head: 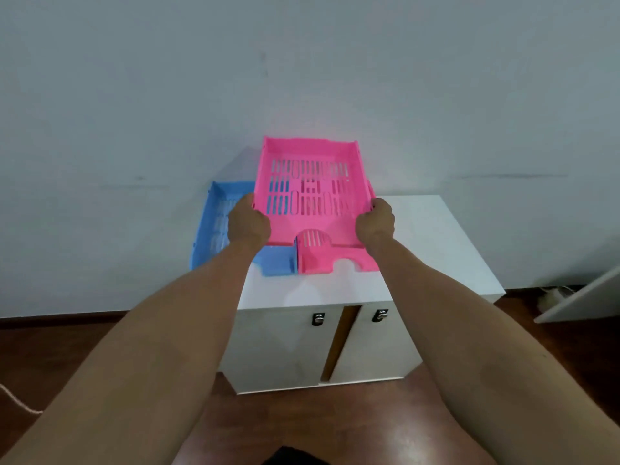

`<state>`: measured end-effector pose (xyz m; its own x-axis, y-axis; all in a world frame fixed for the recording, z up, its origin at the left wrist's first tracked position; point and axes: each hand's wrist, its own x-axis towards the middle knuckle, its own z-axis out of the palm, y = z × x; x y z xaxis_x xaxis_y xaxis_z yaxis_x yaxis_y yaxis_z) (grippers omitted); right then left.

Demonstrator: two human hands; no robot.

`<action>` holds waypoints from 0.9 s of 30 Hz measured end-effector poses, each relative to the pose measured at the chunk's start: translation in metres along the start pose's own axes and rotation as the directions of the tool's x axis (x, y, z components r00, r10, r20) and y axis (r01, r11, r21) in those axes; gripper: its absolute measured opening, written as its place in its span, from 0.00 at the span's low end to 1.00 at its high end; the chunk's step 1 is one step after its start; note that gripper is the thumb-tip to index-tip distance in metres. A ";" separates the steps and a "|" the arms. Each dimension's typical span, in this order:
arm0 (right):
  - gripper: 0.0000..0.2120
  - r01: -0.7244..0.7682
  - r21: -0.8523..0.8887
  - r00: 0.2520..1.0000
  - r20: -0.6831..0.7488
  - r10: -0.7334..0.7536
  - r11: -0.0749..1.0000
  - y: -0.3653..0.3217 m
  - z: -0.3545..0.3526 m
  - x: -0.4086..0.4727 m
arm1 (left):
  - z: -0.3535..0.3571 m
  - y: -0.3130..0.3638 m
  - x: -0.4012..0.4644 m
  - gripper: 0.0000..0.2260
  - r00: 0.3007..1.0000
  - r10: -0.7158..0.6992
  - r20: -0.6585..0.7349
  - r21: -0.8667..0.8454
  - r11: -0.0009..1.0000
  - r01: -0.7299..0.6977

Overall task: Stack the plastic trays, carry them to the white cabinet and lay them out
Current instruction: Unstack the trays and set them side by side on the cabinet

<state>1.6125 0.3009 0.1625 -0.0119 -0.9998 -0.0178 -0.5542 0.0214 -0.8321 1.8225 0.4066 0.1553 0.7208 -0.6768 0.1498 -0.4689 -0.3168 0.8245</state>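
— Brown wooden floor (302, 427) lies nearest, and both bare forearms reach forward over it. What stands beyond?

— A white cabinet (436, 236) against the pale wall (302, 62), its two doors slightly ajar, with a dark gap between them and a small metal latch (317, 319) on each. No brand or writing can be read on anything.

— And the trays?

— A blue tray (214, 223) rests on the cabinet top at the left, its outer side hanging past the top's left edge. Just beside it lies a pink tray (318, 263), partly covered. A second, upper pink tray (312, 182) is held above both, tilted with its far end raised, overlapping the blue one's right side.

— The grip?

— The left hand (248, 223) is clenched on the upper tray's left rim, the right hand (375, 223) on its right rim.

— Open room?

— The cabinet top is bare at the right and along the front edge. A white board (580, 300) leans at far right.
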 end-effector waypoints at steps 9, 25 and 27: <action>0.17 -0.025 0.060 0.999 -0.021 0.026 0.998 0.066 -0.119 0.079 | 0.114 0.089 -0.055 0.15 1.000 -0.004 0.002 0.011 1.000 0.004; 0.17 -0.031 0.062 0.998 0.059 0.027 0.998 0.179 -0.242 0.158 | 0.259 0.153 -0.118 0.20 0.990 -0.087 0.110 -0.016 0.996 0.089; 0.17 -0.039 0.066 0.996 0.077 0.034 0.997 0.189 -0.247 0.162 | 0.269 0.151 -0.122 0.23 0.985 -0.114 0.126 -0.021 0.993 0.118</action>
<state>1.3003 0.1431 0.1389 0.0332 -0.9955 -0.0886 -0.4968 0.0605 -0.8657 1.5267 0.2624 0.1150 0.6993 -0.7147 -0.0152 -0.3699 -0.3800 0.8478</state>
